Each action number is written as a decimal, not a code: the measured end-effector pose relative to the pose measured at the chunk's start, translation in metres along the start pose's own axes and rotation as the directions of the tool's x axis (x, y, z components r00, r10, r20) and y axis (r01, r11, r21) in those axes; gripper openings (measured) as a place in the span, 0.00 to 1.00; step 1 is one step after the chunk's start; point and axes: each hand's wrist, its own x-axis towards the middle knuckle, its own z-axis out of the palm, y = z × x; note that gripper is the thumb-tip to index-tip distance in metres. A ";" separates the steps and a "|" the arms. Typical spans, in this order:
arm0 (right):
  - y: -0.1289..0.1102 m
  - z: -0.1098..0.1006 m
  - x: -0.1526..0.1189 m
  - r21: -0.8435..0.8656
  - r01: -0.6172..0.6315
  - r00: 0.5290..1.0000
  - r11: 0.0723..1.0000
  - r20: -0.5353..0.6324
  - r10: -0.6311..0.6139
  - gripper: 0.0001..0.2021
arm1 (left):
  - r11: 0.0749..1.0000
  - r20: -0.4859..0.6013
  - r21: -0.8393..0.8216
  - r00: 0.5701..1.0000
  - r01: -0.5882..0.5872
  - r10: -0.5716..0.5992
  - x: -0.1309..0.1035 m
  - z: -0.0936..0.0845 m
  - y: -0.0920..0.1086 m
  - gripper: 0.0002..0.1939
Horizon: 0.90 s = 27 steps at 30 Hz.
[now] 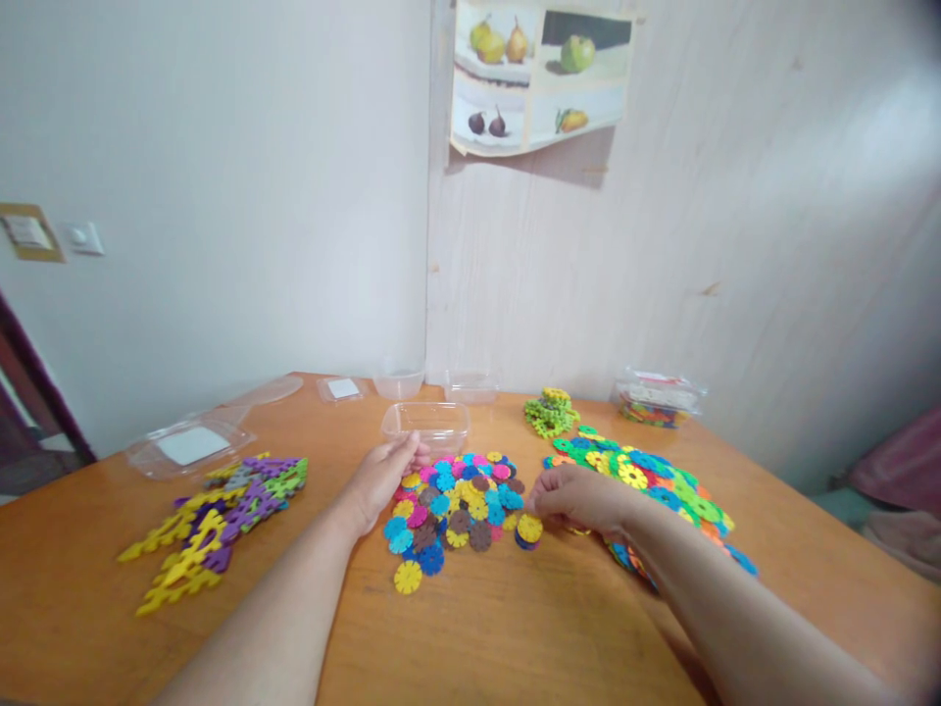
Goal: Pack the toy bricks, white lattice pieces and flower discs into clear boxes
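A loose pile of small notched plastic discs (pixel 460 505) in yellow, blue, pink and brown lies between my hands. My left hand (pixel 386 478) rests at the pile's left edge, fingers stretched forward, near a clear plastic tub (pixel 426 420). No object shows in it. To the pile's right stands a short stack of discs (pixel 528 530) with a yellow one on top. My right hand (pixel 573 497) is pinched at the upper edge of that yellow disc; its curled fingers are partly hidden. Larger notched discs (pixel 666 495) are heaped behind and under my right forearm.
Purple, yellow and green toothed pieces (pixel 235 515) lie at left, beside clear lids (pixel 192 444). Further back are a clear bowl (pixel 399 380), another tub (pixel 471 386), a green cluster of pieces (pixel 550 413) and a filled clear box (pixel 656 397). The wall borders the table's back.
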 end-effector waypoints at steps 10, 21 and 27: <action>-0.018 0.033 -0.002 -0.519 0.190 0.901 0.833 -0.246 -0.358 0.05 | 1.000 -0.001 0.015 1.000 0.006 -0.006 -0.001 0.000 0.002 0.31; -0.039 0.072 -0.013 -0.866 0.132 0.856 0.483 -0.146 -0.496 0.13 | 1.000 0.000 0.012 1.000 0.002 -0.002 0.002 0.000 -0.002 0.31; -0.034 0.069 -0.007 -0.774 0.187 0.847 0.605 -0.185 -0.499 0.08 | 1.000 0.007 0.008 1.000 0.000 0.000 0.002 0.000 -0.002 0.32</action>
